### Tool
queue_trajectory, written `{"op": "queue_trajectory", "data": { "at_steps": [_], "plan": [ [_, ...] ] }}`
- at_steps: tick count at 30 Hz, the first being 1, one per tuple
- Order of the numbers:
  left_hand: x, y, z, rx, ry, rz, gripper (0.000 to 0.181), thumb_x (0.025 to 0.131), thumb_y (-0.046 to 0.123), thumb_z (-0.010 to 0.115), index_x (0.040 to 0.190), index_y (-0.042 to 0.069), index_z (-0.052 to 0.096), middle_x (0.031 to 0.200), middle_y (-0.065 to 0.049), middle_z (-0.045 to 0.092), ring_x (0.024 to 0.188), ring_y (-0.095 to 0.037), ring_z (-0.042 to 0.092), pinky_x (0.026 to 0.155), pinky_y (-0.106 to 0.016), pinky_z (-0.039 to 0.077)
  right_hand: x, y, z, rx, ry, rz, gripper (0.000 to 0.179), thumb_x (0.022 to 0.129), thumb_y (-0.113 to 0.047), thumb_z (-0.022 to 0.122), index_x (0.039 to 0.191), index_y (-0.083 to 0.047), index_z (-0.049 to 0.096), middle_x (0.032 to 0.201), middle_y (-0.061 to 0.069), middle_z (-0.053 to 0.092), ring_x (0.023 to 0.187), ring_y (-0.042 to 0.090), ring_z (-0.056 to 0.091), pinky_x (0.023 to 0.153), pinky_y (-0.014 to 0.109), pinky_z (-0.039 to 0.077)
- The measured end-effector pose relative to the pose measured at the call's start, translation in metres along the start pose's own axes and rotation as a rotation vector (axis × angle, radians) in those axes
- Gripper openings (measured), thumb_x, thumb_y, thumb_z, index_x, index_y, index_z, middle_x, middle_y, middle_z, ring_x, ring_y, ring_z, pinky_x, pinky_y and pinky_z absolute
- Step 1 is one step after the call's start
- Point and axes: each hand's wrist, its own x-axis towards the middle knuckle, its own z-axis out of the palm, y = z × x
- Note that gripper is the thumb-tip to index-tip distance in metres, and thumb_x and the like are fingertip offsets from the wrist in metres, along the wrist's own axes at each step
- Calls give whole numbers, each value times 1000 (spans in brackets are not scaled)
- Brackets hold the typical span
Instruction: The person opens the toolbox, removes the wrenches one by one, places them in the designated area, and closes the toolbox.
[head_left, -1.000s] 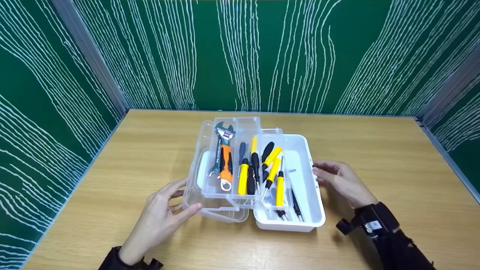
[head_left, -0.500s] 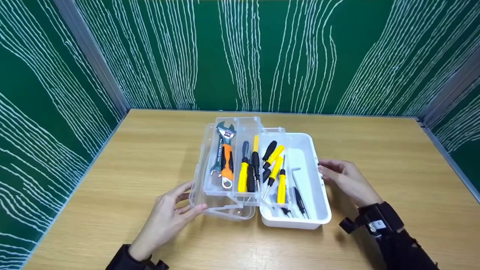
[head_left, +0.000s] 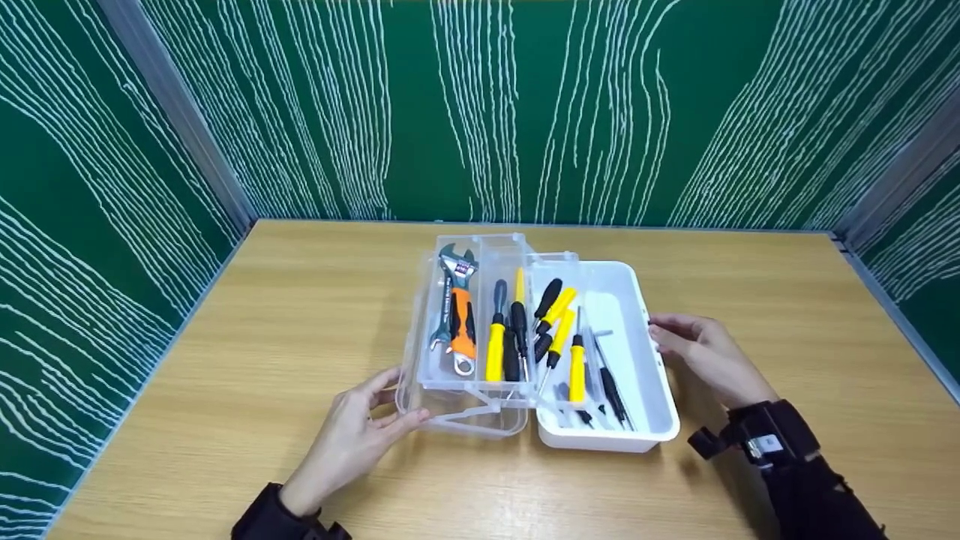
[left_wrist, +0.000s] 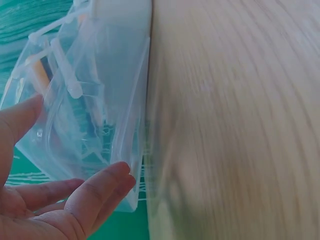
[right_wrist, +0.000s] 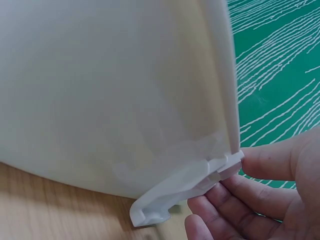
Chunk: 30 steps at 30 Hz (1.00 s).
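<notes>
An opened toolbox with a white base (head_left: pixel 664 390) stands on the table, its clear lid (head_left: pixel 469 426) folded out to the left. My left hand (head_left: pixel 345 439) holds the lid's near left corner; in the left wrist view its thumb and fingers span the clear plastic. At the base's right rim, my right hand (head_left: pixel 709 356) pinches the white latch (right_wrist: pixel 175 192) between thumb and fingers. The clear upper tray carries an adjustable wrench (head_left: pixel 463 322) with an orange and black handle and a smaller wrench (head_left: pixel 442 319). Yellow and black screwdrivers (head_left: pixel 496 349) lie in the compartments beside them.
Inside the white base are a hex key (head_left: pixel 602 333) and thin black-handled tools (head_left: pixel 613 394). The wooden table (head_left: pixel 322 300) extends around the toolbox. Green panels (head_left: pixel 480 112) with white wavy lines enclose it at the back and sides.
The whole toolbox has slid to the right and slightly away, with both hands moving along with it. The tools stay in their compartments.
</notes>
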Motion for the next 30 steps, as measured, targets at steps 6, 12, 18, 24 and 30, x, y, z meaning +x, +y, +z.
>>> {"op": "queue_trajectory", "data": {
  "at_steps": [6,12,18,24,30],
  "plan": [
    [3,-3,5,-1,-17,-14,76,93,30,84,154,-1,52,143,-26,65,128,-40,69,100,-34,62,1,3,-4,11,1,-3,63,112,-36,58,157,7,47,155,27,55,114,2,64,96,14,55],
    [5,-8,11,34,-44,-24,77,93,34,83,154,-1,52,141,-24,67,127,-38,70,106,-44,61,2,4,-9,25,-8,3,63,112,-35,59,157,7,46,156,27,54,111,-3,64,97,15,55],
    [5,-12,16,16,-80,-16,74,95,31,82,153,-3,52,142,-27,67,128,-41,69,107,-48,59,2,5,-15,27,-9,-6,65,111,-35,59,156,10,45,152,25,58,110,-6,64,96,14,55],
    [7,-12,19,-16,-101,-29,75,94,30,82,154,-2,51,146,-28,63,133,-43,66,110,-49,58,0,7,-21,39,-16,-9,64,110,-34,61,154,11,47,145,19,64,109,-5,66,96,14,56],
    [8,-12,20,-30,-111,-54,76,93,28,83,154,-2,50,146,-27,64,133,-42,66,111,-49,57,1,10,-24,51,-25,-3,65,110,-34,63,154,11,47,137,9,69,108,-3,68,95,15,57]
  ]
}}
